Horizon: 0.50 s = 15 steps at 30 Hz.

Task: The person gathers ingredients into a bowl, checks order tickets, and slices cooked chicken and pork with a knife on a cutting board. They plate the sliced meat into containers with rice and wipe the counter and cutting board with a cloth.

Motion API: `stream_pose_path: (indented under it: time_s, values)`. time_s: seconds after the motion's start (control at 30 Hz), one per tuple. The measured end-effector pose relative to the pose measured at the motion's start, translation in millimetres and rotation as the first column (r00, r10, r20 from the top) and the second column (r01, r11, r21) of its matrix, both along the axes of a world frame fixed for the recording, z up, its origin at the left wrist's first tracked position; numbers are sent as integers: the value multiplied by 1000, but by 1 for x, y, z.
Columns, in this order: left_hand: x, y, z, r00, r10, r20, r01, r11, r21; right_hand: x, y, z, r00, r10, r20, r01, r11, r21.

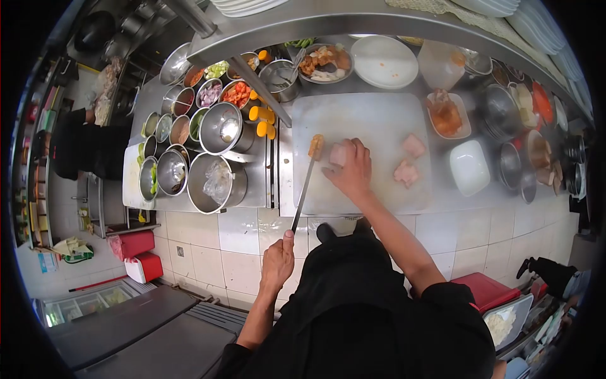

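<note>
My left hand is closed round the handle of a long knife, in front of the worktop's edge. The blade slants up over the left side of a white cutting board, and an orange-brown piece of food lies at its tip. On the board, my right hand has its fingers bent over a pale pink piece of raw meat, holding it down just right of the blade. Two more pieces of raw meat lie farther right on the board.
Steel bowls and containers of chopped vegetables crowd the left counter beside yellow-capped bottles. A white tub with orange-coloured food and a white dish stand right of the board. A steel shelf overhangs the back. Another person stands at far left.
</note>
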<state>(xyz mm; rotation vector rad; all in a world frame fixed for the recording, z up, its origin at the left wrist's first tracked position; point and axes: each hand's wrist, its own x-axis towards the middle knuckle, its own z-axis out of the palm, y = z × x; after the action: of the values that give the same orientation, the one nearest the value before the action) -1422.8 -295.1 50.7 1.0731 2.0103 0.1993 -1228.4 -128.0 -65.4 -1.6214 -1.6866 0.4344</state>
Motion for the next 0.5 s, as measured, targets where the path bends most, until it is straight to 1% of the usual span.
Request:
stream_pose_path:
  time_s: [0.03,0.13,0.23,0.27,0.33,0.43,0.5]
  values:
    - [0,-1,-1,1000,1,8,-1,1000,-1,-4,3,2,999,-38,36,39,999,-37]
    - [1,-3,-1,1000,-14,-6,14,1000,20,-1,13,1,998,-9,70,23,978,-208]
    - [0,-11,-6,1000,-21,-20,22,997,70,30,-2,4,977,201,71,-188,970,-155]
    - [0,-13,-8,1000,-18,-20,19,996,89,42,-12,9,970,242,14,-239,964,-114]
    - [9,-13,-6,999,-39,23,37,997,65,63,-37,27,938,334,-95,-339,940,-31]
    - [24,-8,-16,993,-104,55,102,994,32,65,-55,2,977,172,-124,-185,977,-105]
    - [42,6,-16,987,-142,74,141,990,20,61,-59,-8,970,200,-136,-210,976,-61]
